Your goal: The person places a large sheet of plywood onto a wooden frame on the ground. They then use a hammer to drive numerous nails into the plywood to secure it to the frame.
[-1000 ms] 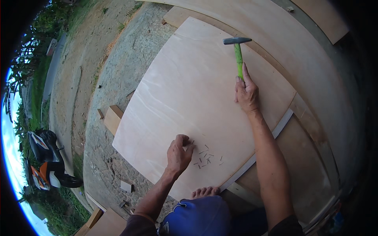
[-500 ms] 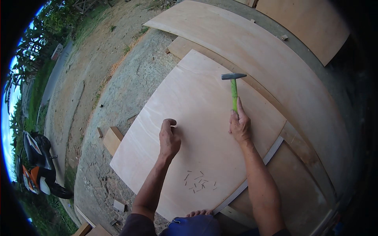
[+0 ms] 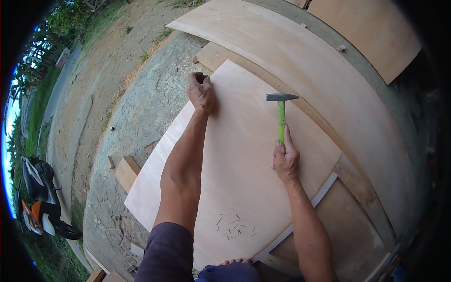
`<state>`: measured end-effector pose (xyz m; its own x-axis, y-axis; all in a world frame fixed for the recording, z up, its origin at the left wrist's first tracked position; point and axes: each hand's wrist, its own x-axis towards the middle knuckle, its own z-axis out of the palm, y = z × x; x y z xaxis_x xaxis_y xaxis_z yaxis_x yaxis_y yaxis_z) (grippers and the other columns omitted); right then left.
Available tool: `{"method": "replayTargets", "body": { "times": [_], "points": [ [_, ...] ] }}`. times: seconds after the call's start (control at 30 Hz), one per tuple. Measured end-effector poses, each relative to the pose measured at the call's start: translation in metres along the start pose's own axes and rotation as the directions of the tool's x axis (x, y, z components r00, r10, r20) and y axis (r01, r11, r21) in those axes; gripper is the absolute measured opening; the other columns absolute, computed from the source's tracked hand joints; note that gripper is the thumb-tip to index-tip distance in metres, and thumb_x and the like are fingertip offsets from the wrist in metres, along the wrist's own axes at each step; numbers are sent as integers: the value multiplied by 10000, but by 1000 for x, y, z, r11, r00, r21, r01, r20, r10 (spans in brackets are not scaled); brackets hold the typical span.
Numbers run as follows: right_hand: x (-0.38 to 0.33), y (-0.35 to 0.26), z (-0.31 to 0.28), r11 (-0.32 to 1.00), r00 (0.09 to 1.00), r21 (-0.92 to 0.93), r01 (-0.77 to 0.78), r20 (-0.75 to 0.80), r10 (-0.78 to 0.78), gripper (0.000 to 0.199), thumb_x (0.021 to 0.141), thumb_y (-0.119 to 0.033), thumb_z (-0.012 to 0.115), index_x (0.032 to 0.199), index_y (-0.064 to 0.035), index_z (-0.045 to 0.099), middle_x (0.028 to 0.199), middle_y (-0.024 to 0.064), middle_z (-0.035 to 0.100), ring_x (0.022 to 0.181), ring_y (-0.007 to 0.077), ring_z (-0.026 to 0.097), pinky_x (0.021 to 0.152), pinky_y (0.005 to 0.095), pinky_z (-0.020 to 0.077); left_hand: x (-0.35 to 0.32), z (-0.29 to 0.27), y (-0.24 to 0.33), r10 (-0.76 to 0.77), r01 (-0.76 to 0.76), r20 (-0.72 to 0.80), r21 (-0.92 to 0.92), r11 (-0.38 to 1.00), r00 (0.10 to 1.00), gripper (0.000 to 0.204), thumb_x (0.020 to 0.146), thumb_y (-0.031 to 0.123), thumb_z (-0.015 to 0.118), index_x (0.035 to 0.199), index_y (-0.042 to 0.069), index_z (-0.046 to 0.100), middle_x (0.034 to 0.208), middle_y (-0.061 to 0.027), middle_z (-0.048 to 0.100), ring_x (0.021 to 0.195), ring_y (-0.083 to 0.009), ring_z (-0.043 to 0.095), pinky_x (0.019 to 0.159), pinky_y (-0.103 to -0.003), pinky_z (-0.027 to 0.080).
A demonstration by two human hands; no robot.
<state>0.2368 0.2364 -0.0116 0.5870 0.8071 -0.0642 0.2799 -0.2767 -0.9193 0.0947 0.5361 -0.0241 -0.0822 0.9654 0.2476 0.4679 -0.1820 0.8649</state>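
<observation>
My right hand grips a hammer by its green handle, index finger stretched along it. The dark metal head points up and away, above a pale plywood sheet. My left hand reaches to the far left edge of this sheet, near its far corner. Its fingers are curled with the tips drawn together; whatever they may pinch is too small to make out. Several thin nails lie scattered on the near part of the sheet, between my forearms.
A long plywood sheet lies beyond, and another panel stands at the far right. Wooden strips run under the work sheet's right side. A wood block sits at its left edge. A motorcycle is parked on the left.
My left hand has moved far forward, from over the middle left of the sheet to its far left edge. The hammer in my right hand has come slightly nearer.
</observation>
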Motion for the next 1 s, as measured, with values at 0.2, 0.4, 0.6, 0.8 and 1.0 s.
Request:
{"method": "replayTargets", "body": {
  "times": [0.2, 0.4, 0.6, 0.8, 1.0],
  "points": [
    [4, -2, -1, 993, 992, -32, 115, -46, -116, 582, 995, -132, 536, 1541, -29, 363, 789, 182, 633, 609, 239, 614, 599, 359, 510, -2, 4, 14, -87, 76, 128, 91, 993, 988, 195, 902, 183, 677, 1056, 78, 617, 1027, -141, 716, 1000, -334, 673, 882, -424, 499],
    [43, -60, 22, 920, 949, -266, 289, 204, -239, 623, 979, -76, 529, 1555, -17, 301, 912, 241, 658, 788, 395, 665, 727, 460, 535, 2, 0, 4, -10, -22, 178, 177, 984, 984, 232, 917, 157, 644, 1117, 61, 576, 1010, -172, 701, 983, -367, 667, 874, -457, 498],
    [93, -86, 64, 857, 908, -368, 362, 349, -233, 597, 982, -75, 523, 1544, -38, 325, 925, 258, 656, 839, 433, 655, 757, 511, 528, 1, 1, 6, 11, -29, 153, 119, 993, 988, 256, 890, 122, 673, 1110, 51, 562, 993, -142, 722, 954, -328, 692, 866, -419, 514],
    [107, -106, 79, 781, 888, -447, 437, 354, -294, 593, 984, -86, 530, 1548, -82, 346, 845, 250, 648, 792, 431, 652, 731, 506, 527, -1, -1, 8, 12, -28, 164, 97, 995, 986, 226, 895, 98, 646, 1085, 41, 539, 994, -173, 703, 949, -373, 675, 848, -450, 507],
    [110, -123, 78, 779, 879, -431, 456, 358, -316, 587, 973, -74, 527, 1540, -103, 377, 812, 242, 651, 788, 421, 661, 719, 502, 541, -1, -4, 12, -36, 25, 136, 81, 996, 990, 261, 894, 78, 619, 1131, 45, 515, 1012, -167, 712, 949, -371, 680, 849, -458, 503]
  ]
}}
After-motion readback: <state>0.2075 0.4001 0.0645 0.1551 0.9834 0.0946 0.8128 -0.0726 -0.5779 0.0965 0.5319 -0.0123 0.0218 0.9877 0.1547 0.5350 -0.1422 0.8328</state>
